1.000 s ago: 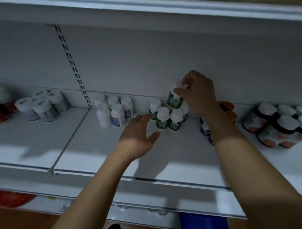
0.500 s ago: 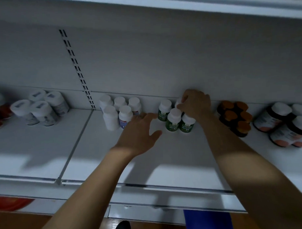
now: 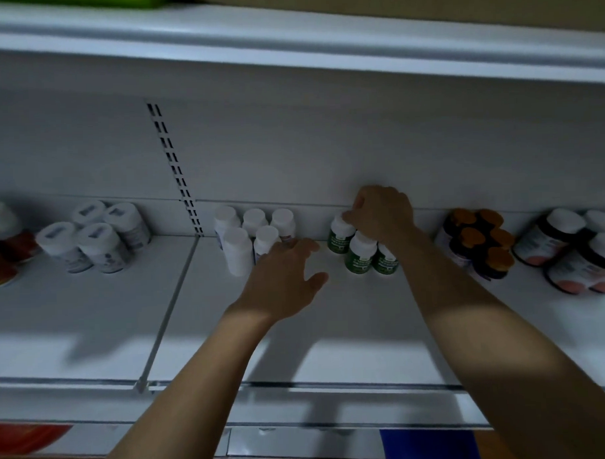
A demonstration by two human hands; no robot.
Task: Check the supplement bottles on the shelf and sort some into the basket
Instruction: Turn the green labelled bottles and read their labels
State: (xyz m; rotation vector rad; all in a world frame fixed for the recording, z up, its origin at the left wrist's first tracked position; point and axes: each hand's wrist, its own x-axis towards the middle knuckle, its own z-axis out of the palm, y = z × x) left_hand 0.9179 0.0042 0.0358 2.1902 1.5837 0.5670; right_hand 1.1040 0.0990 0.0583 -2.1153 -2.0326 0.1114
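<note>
Several green-labelled supplement bottles with white caps [image 3: 360, 253] stand in a tight cluster on the white shelf [image 3: 332, 334]. My right hand [image 3: 383, 214] reaches over the back of that cluster, its fingers curled down round a bottle that it mostly hides. Its thumb touches the cap of the back-left green bottle [image 3: 340, 233]. My left hand [image 3: 282, 281] hovers low over the shelf with fingers spread, just left of the green bottles and in front of a group of white bottles [image 3: 238, 247]. It holds nothing.
Orange-capped dark bottles [image 3: 480, 243] and larger white-capped jars [image 3: 576, 257] stand to the right. Grey-capped bottles [image 3: 99, 236] and red-labelled ones [image 3: 3, 250] stand left. An upper shelf [image 3: 287, 41] overhangs. A blue object [image 3: 428, 446] shows below the shelf edge.
My right hand brought a green bottle down from above the cluster to its back row and stays curled over it. My left hand shifted only slightly.
</note>
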